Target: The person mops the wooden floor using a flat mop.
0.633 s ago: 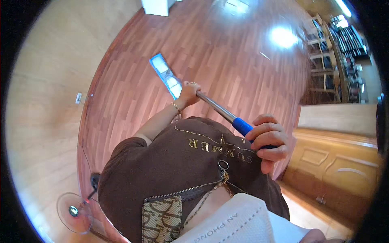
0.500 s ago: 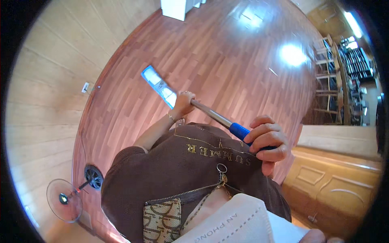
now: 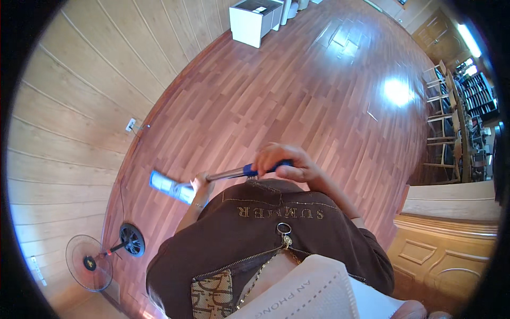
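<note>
Swung leftward and lower since the earlier frame, the mop head (image 3: 171, 186) now lies on the floor close to the panelled wall, and the right hand has come across to the middle of the picture. Right hand (image 3: 284, 162) fingers are curled tight around the blue grip (image 3: 260, 169) at the top of the pole, knuckles up. Left hand (image 3: 201, 185) is closed around the silver metal shaft (image 3: 226, 174) lower down, just above the mop head, a thin bracelet at its wrist. That head is a flat, pale blue-white rectangular pad, blurred, lying on the reddish wood-strip floor (image 3: 297, 90). Farther left a standing fan (image 3: 98, 255) is beside the wall, and a white cabinet (image 3: 254, 21) stands at the far end
</note>
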A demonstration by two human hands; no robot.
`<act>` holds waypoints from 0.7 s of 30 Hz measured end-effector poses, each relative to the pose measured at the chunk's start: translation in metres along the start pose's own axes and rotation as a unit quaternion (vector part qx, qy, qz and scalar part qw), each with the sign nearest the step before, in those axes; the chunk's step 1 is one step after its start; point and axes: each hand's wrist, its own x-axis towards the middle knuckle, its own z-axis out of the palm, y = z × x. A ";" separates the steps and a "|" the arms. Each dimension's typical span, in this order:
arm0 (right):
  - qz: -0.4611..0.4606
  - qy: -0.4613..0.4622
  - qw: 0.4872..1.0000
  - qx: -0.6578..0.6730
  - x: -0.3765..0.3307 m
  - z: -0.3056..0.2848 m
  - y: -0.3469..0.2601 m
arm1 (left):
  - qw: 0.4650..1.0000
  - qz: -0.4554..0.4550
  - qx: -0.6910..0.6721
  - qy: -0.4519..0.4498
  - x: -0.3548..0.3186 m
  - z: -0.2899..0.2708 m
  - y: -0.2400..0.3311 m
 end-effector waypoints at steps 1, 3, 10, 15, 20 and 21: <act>0.044 0.021 0.999 0.022 -0.002 0.000 0.010 | 0.999 -0.016 -0.007 -0.031 -0.004 -0.006 -0.009; 0.126 0.064 0.988 0.059 -0.003 0.005 0.022 | 0.998 -0.050 0.014 0.024 -0.017 0.000 -0.025; 0.184 0.128 0.974 -0.015 -0.019 -0.002 0.015 | 0.999 -0.010 0.031 -0.023 -0.010 0.021 -0.023; 0.119 0.242 0.959 -0.089 -0.052 -0.020 -0.017 | 0.988 0.138 -0.030 -0.057 0.028 0.015 0.056; 0.049 0.351 0.914 -0.198 -0.065 -0.025 -0.081 | 0.952 0.279 -0.064 -0.107 0.095 0.039 0.141; 0.037 0.379 0.895 -0.230 -0.073 -0.019 -0.092 | 0.939 0.307 -0.045 -0.148 0.095 0.021 0.179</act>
